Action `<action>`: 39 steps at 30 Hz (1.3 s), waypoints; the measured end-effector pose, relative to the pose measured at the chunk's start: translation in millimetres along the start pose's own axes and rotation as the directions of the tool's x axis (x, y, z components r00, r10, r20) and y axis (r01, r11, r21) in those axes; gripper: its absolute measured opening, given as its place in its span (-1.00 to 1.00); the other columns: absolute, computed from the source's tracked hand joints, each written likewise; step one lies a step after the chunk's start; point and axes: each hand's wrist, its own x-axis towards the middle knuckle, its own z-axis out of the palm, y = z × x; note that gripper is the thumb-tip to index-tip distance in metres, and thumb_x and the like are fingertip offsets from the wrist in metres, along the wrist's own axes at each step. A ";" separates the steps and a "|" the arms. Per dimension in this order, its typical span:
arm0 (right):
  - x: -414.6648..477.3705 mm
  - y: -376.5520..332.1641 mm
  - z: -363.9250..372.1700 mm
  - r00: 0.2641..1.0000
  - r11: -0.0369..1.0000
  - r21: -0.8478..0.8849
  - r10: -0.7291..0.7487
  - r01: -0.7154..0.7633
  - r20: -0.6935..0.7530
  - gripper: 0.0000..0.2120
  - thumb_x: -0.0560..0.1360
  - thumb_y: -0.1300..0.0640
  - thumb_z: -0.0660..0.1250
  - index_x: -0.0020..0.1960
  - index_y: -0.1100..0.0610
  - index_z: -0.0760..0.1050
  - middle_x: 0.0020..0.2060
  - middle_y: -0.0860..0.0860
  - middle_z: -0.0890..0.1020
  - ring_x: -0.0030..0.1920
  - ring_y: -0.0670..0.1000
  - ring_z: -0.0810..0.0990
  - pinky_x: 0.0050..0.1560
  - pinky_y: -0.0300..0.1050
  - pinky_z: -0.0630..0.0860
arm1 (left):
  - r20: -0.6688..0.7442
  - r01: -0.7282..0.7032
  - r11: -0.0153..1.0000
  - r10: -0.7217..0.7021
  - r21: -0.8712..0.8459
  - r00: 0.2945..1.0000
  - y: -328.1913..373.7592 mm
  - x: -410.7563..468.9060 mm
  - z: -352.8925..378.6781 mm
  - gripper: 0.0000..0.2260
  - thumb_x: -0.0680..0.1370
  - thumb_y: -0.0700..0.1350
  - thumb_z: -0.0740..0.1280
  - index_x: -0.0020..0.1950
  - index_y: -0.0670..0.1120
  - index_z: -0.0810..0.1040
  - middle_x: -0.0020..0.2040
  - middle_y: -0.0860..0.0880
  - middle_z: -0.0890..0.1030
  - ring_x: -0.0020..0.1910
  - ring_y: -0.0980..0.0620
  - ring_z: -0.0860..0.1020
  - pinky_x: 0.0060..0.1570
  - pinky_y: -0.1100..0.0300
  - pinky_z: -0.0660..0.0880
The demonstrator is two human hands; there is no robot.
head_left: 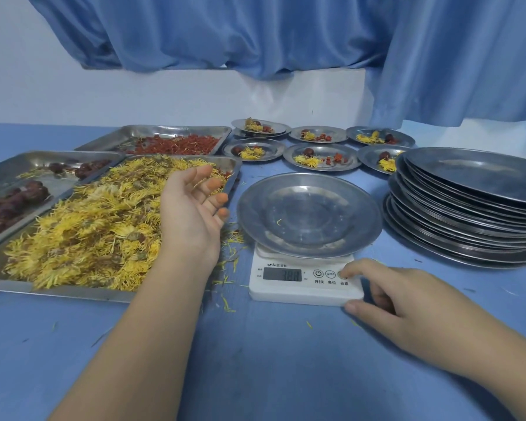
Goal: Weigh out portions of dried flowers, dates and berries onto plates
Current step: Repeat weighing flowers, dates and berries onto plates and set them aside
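A steel plate [308,215] with a single petal in it sits on a white kitchen scale [304,279] whose display is lit. My right hand [401,302] rests at the scale's right end, a fingertip on the rightmost button and the thumb against its front corner. My left hand [195,208] hovers palm-up and relaxed over the right edge of the tray of yellow dried flowers [88,226], holding nothing. Dark red dates [16,202] lie in the tray at far left. Red berries [179,144] fill the tray behind.
Several filled plates [321,156] stand in rows behind the scale. A tall stack of bare plates [468,208] is at the right. Loose petals [228,299] litter the blue table [255,360]. A blue curtain [255,34] hangs behind.
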 end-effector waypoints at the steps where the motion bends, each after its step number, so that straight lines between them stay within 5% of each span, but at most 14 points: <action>1: -0.2 -0.5 -0.1 1.000 1.000 -0.001 0.007 -0.007 0.003 -0.60 0.40 -0.35 0.10 0.19 -0.24 0.25 -0.13 -0.45 0.40 -0.33 -0.18 0.44 -0.35 -0.24 0.30 | 0.000 -0.001 1.000 0.001 0.000 1.000 -0.1 0.2 -0.1 -0.82 0.57 -0.05 0.19 -0.08 -0.06 0.55 -0.31 0.03 0.54 -0.40 0.08 0.45 -0.37 0.24 0.33; 9: -2.3 -4.2 1.0 0.997 0.998 0.025 0.058 -0.059 0.041 -0.62 0.41 -0.35 0.10 0.16 -0.24 0.20 -0.27 -0.31 0.50 -0.36 -0.15 0.46 -0.39 -0.24 0.29 | -0.036 0.010 1.000 -0.009 0.021 0.999 -1.8 2.2 -0.2 -0.85 0.55 -0.06 0.21 -0.02 -0.04 0.55 -0.28 0.04 0.54 -0.41 0.08 0.45 -0.37 0.24 0.34; 16: 0.8 -6.5 0.0 0.991 0.997 -0.006 0.073 -0.073 0.111 -0.44 0.22 -0.52 0.10 0.11 -0.28 0.17 -0.24 -0.48 0.42 -0.31 -0.24 0.44 -0.42 -0.22 0.27 | -0.043 0.019 0.999 -0.017 0.042 0.999 -2.6 0.8 0.9 -0.87 0.55 -0.07 0.21 -0.01 -0.04 0.53 -0.26 0.03 0.51 -0.41 0.08 0.44 -0.38 0.23 0.31; 20: -2.1 -5.2 3.1 0.999 0.999 -0.026 0.038 -0.038 0.001 -0.49 0.28 -0.49 0.04 0.13 -0.27 0.21 -0.26 -0.42 0.45 -0.28 -0.23 0.44 -0.46 -0.25 0.22 | -0.039 0.019 0.999 -0.018 0.037 0.999 -2.0 0.0 1.6 -0.87 0.55 -0.07 0.22 0.00 -0.05 0.53 -0.25 0.02 0.51 -0.41 0.08 0.43 -0.37 0.23 0.32; 24: -0.3 -1.1 4.4 0.993 0.996 -0.026 0.083 -0.085 -0.081 -0.56 0.26 -0.51 0.02 -0.08 -0.21 0.19 -0.47 -0.08 0.45 -0.44 -0.10 0.43 -0.48 -0.24 0.21 | -0.023 0.010 0.999 -0.009 0.031 1.000 -0.1 -0.3 1.6 -0.87 0.55 -0.08 0.22 0.04 -0.05 0.52 -0.23 0.01 0.51 -0.41 0.08 0.44 -0.38 0.23 0.33; 32: 10.9 -2.0 8.7 0.979 0.995 0.031 0.096 -0.092 -0.182 -0.65 0.34 -0.42 0.07 -0.11 -0.17 0.23 -0.47 -0.09 0.48 -0.41 -0.08 0.45 -0.42 -0.17 0.34 | -0.001 -0.027 0.997 0.028 0.076 1.000 -1.0 -1.6 4.3 -0.91 0.57 -0.08 0.24 0.02 -0.03 0.51 -0.26 0.02 0.51 -0.44 0.10 0.44 -0.43 0.24 0.34; 35: 15.4 -10.8 2.6 0.962 0.995 0.085 0.069 -0.048 -0.265 -0.68 0.36 -0.36 0.14 -0.23 -0.12 0.24 -0.44 -0.17 0.50 -0.31 -0.10 0.46 -0.42 -0.16 0.34 | 0.074 -0.157 0.966 0.145 0.205 0.987 -3.3 -3.2 5.0 -0.92 0.57 -0.10 0.25 0.01 0.00 0.52 -0.28 0.05 0.53 -0.42 0.10 0.44 -0.41 0.24 0.34; 39: 42.1 -29.8 -14.9 0.868 0.996 0.037 -0.052 0.080 -0.494 -0.60 0.44 -0.13 0.26 -0.42 0.00 0.16 -0.61 -0.02 0.37 -0.53 -0.04 0.38 -0.50 -0.11 0.34 | 0.253 -0.364 0.808 0.273 0.463 0.928 -9.1 -9.8 4.3 -0.84 0.48 -0.09 0.27 0.04 0.06 0.52 -0.26 0.09 0.52 -0.37 0.19 0.46 -0.38 0.35 0.43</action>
